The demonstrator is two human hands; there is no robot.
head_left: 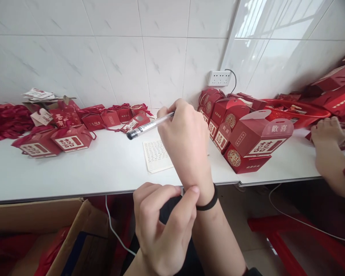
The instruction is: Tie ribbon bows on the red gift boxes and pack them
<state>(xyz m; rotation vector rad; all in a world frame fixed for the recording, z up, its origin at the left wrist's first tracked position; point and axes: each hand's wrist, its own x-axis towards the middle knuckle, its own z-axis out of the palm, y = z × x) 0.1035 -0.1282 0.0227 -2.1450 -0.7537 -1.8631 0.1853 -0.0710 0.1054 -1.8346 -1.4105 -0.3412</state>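
My right hand (188,142) is closed around a clear-barrelled pen (149,125), whose dark end points left. Beneath it on the white table lies a small sheet of paper (155,157) covered in rows of handwriting, partly hidden by the hand. A black band (208,203) circles my right wrist. My left hand (163,226) is just in front of the table edge, its thumb touching the right wrist near the band. Its fingers are curled, with a gap between thumb and forefinger, and nothing shows in them.
Red gift boxes (261,134) are stacked to the right, before a red basin (299,113). More boxes (70,138) and red ribbons (10,122) sit left. A co-worker's hand (329,132) reaches in at right. Below stand a cardboard box (71,230) and red stool (276,226).
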